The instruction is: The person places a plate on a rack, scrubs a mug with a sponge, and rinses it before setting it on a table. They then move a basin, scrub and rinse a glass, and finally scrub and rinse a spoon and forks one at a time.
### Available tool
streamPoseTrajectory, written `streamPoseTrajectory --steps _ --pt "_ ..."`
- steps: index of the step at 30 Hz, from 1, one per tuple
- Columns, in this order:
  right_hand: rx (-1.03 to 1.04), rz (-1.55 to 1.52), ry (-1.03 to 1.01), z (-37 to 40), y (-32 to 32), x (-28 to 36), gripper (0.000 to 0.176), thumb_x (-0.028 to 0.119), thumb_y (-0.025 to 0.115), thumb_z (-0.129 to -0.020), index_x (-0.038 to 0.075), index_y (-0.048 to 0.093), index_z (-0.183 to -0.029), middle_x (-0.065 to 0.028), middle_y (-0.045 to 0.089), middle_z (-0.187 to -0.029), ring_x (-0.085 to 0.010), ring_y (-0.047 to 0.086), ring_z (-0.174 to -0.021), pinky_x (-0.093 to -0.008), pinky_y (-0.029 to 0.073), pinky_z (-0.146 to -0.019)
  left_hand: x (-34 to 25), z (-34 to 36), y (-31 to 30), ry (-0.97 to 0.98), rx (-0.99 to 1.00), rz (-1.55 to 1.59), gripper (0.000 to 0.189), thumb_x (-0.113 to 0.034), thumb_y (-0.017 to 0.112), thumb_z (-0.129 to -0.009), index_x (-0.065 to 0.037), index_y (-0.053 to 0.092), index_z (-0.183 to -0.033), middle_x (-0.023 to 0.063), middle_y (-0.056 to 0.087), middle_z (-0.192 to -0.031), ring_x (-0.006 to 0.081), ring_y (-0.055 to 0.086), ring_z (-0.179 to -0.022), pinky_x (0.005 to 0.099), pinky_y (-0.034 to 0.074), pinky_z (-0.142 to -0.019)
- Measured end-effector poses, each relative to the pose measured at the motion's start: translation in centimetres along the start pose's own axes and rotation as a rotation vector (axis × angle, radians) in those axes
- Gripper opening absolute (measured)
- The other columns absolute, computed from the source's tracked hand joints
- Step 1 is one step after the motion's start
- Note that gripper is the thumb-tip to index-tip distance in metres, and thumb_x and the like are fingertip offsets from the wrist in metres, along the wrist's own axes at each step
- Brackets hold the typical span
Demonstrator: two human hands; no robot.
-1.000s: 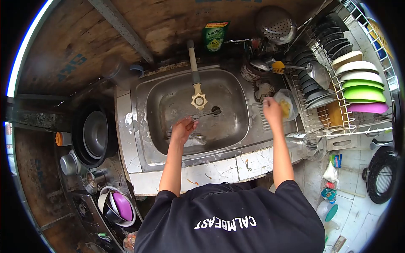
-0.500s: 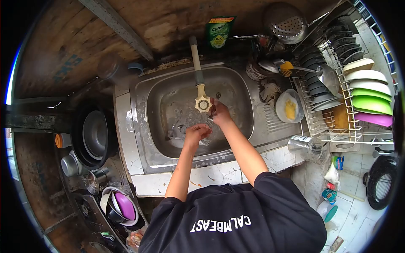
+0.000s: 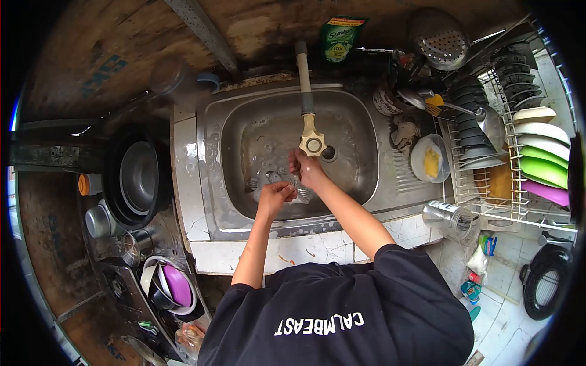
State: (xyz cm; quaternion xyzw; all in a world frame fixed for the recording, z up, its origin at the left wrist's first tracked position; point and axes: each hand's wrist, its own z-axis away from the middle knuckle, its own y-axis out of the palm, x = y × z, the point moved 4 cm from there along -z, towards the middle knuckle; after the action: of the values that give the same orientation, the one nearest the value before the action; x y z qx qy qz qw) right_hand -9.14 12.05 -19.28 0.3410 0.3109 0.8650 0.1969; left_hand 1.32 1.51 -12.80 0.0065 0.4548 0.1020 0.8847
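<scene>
Under the cream tap (image 3: 312,144), my right hand (image 3: 310,172) has its fingers curled, hiding whatever may be in them. Lower and to its left, my left hand (image 3: 276,196) is closed, with fingertips pinched at a thin, shiny metal piece of cutlery (image 3: 300,193) whose exact kind I cannot make out. Both hands are inside the steel sink (image 3: 360,125), close together but apart. More shiny metal utensils (image 3: 267,179) lie wet on the sink bottom, left of my hands.
A bowl with a yellow sponge (image 3: 431,162) and a clear jar (image 3: 452,221) stand on the right. Beyond them is a dish rack (image 3: 519,204) with plates and bowls. A green soap pouch (image 3: 342,39) hangs behind. Dark basins (image 3: 137,177) stand left.
The view has shifted, and the sink drain now shows beside the tap. My right hand has moved down and left relative to the tap, with its fingers turned to the left.
</scene>
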Motion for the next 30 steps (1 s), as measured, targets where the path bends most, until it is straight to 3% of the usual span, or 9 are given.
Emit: streamPoseTrajectory --steps 4,8,10,11,13,16,19,21,30 --pt "-0.034 0.153 0.031 -0.2 0.5 1.0 0.016 0.018 0.055 -0.092 0.005 0.058 -0.1 -0.0053 0.06 -0.078 -0.0187 0.057 -0.063 -0.0314 0.047 -0.055 -0.4 -0.4 0.5 0.035 0.014 -0.105 0.017 -0.01 0.059 -0.09 0.005 0.068 -0.09 0.0079 0.069 -0.078 0.0133 0.066 -0.07 0.0252 0.053 -0.065" --pt "-0.271 -0.258 -0.117 -1.1 -1.0 4.3 0.017 0.017 0.047 -0.096 0.006 0.059 -0.102 -0.007 0.063 -0.087 -0.02 0.063 -0.075 -0.033 0.051 -0.062 -0.4 -1.3 1.3 0.114 0.061 -0.332 0.017 -0.013 0.061 -0.088 0.003 0.068 -0.091 0.0104 0.069 -0.078 0.0161 0.066 -0.069 0.0292 0.054 -0.064" --pt "0.318 -0.19 0.123 -1.6 -1.5 2.8 0.018 0.016 0.049 -0.094 0.006 0.059 -0.105 -0.0074 0.064 -0.091 -0.0185 0.065 -0.078 -0.0303 0.052 -0.063 -0.8 -2.2 1.6 0.172 0.055 -0.451 0.017 -0.014 0.062 -0.085 0.002 0.069 -0.091 0.012 0.07 -0.079 0.0185 0.067 -0.067 0.0315 0.053 -0.063" --pt "0.315 -0.182 0.118 -1.1 -1.5 2.3 0.018 0.016 0.049 -0.094 0.006 0.059 -0.105 -0.0074 0.064 -0.091 -0.0185 0.065 -0.078 -0.0303 0.052 -0.063 -1.7 -2.6 1.8 0.306 -0.058 -0.712 0.019 -0.015 0.063 -0.082 0.001 0.068 -0.091 0.0134 0.07 -0.079 0.0221 0.067 -0.067 0.0338 0.053 -0.063" --pt "-0.18 0.285 0.032 2.5 1.0 2.8 0.015 0.013 0.052 -0.091 0.005 0.059 -0.101 -0.005 0.063 -0.083 -0.0141 0.06 -0.064 -0.0272 0.047 -0.054 -2.5 -2.7 3.0 0.436 -0.172 -0.958 0.021 -0.016 0.064 -0.079 0.001 0.068 -0.091 0.0148 0.07 -0.079 0.0258 0.068 -0.068 0.0361 0.053 -0.063" --pt "-0.142 0.476 -0.122 3.1 0.2 5.7 0.013 0.01 0.052 -0.089 0.004 0.059 -0.098 -0.0039 0.062 -0.079 -0.012 0.056 -0.059 -0.025 0.045 -0.052 -4.3 -1.7 5.8 0.615 -0.287 -1.382 0.022 -0.016 0.066 -0.074 0.0 0.068 -0.088 0.0193 0.068 -0.081 0.0338 0.067 -0.069 0.0397 0.053 -0.062" --pt "0.069 0.317 -0.097 -0.3 -4.6 4.9 0.018 0.005 0.05 -0.087 0.002 0.059 -0.103 -0.0049 0.063 -0.084 -0.0137 0.061 -0.07 -0.0253 0.048 -0.059 -4.3 -3.5 5.3 0.49 -0.201 -1.099 0.018 -0.015 0.067 -0.078 0.0 0.067 -0.088 0.0171 0.067 -0.078 0.0284 0.067 -0.066 0.036 0.054 -0.06" --pt "0.089 0.217 -0.08 0.3 -3.8 4.9 0.021 0.004 0.05 -0.087 0.001 0.059 -0.106 -0.0053 0.064 -0.086 -0.0154 0.064 -0.075 -0.0262 0.051 -0.064 -0.4 -6.1 3.7 -0.058 0.065 0.047 0.016 -0.013 0.066 -0.083 0.002 0.066 -0.087 0.0122 0.066 -0.077 0.0214 0.066 -0.065 0.0305 0.054 -0.059" --pt "0.149 0.441 -0.02 -0.3 0.2 5.8 0.021 0.011 0.053 -0.092 -0.003 0.058 -0.108 -0.0121 0.064 -0.097 -0.0232 0.065 -0.089 -0.037 0.055 -0.081 1.2 -5.0 0.8 -0.09 0.03 0.103 0.017 -0.012 0.068 -0.084 0.004 0.066 -0.084 0.0076 0.065 -0.075 0.0143 0.059 -0.056 0.0262 0.05 -0.053"
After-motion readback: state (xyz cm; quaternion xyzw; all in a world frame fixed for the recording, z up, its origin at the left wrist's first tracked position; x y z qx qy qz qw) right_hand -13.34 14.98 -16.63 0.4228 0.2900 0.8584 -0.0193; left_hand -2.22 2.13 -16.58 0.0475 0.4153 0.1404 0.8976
